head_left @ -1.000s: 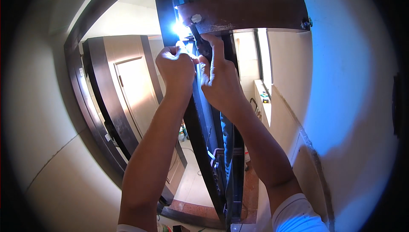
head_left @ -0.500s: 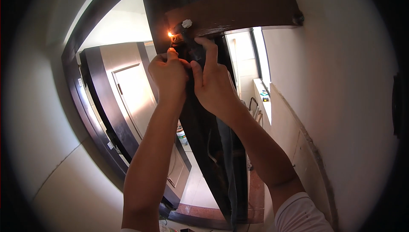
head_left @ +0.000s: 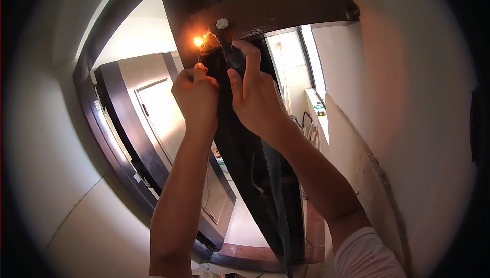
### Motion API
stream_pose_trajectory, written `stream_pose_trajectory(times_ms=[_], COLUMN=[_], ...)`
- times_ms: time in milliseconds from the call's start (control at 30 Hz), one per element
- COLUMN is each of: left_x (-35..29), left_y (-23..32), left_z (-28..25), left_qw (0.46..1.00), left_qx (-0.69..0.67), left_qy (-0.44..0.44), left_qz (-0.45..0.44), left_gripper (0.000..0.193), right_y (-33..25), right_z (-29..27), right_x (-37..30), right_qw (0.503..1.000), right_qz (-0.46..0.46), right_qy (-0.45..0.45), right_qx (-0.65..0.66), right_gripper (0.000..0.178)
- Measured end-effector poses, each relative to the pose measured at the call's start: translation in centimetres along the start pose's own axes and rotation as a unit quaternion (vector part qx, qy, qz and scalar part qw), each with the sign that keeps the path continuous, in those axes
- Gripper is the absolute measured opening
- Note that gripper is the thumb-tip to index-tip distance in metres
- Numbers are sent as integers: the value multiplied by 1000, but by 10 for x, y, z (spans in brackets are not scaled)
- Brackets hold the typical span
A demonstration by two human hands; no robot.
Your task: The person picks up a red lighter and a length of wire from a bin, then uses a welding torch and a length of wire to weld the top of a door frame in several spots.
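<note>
My left hand (head_left: 195,91) is closed, thumb uppermost, around a thin dark stick (head_left: 199,57) with a bright flame (head_left: 198,41) at its top. Whether it is a match or part of a lighter is unclear. The flame burns against a dark brown post, beside thin pale strands (head_left: 209,36) where a brown crossbar (head_left: 286,8) meets it. A white lump (head_left: 221,23) sits on this joint, above a black elongated piece (head_left: 220,37). My right hand (head_left: 258,97) is beside that piece, forefinger bent and thumb apart; shadow hides any contact.
A brown and pale door (head_left: 145,109) stands behind on the left, within a dark frame (head_left: 89,89). A grey strip (head_left: 277,191) hangs down the post. At right are a window sill (head_left: 317,109) with small items and a pale wall (head_left: 403,99).
The flame has grown larger and brighter. My left hand has shifted slightly left and down, away from my right hand, which keeps nearly the same place and pose.
</note>
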State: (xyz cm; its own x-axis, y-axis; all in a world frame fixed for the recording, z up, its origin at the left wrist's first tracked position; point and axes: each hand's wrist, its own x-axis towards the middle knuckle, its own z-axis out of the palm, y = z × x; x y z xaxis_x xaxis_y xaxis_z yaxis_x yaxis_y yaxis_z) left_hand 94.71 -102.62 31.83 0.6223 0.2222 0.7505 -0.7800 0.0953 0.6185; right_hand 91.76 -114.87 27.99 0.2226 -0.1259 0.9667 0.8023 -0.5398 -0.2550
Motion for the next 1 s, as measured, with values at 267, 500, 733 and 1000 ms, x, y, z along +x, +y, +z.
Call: stream_pose_trajectory(times_ms=[267, 500, 733, 1000], left_x=[-10, -23, -54, -140], left_y=[7, 1, -24, -114], left_z=[-14, -37, -82, -195], left_qw=[998, 998, 996, 988], left_qx=[-34, -35, -14, -27], left_qy=[-2, 9, 58, 77], left_qz=[-43, -48, -73, -130], left_gripper=[15, 16, 17, 21], right_y=[-1, -2, 4, 6], right_z=[1, 2, 2, -5], right_x=[-6, -3, -2, 5], right_qw=[999, 995, 986, 996], right_qz=[-31, -27, -66, -34], right_qy=[-5, -32, -21, -13], right_qx=[-13, -91, -150, -77], right_gripper=[52, 53, 52, 52])
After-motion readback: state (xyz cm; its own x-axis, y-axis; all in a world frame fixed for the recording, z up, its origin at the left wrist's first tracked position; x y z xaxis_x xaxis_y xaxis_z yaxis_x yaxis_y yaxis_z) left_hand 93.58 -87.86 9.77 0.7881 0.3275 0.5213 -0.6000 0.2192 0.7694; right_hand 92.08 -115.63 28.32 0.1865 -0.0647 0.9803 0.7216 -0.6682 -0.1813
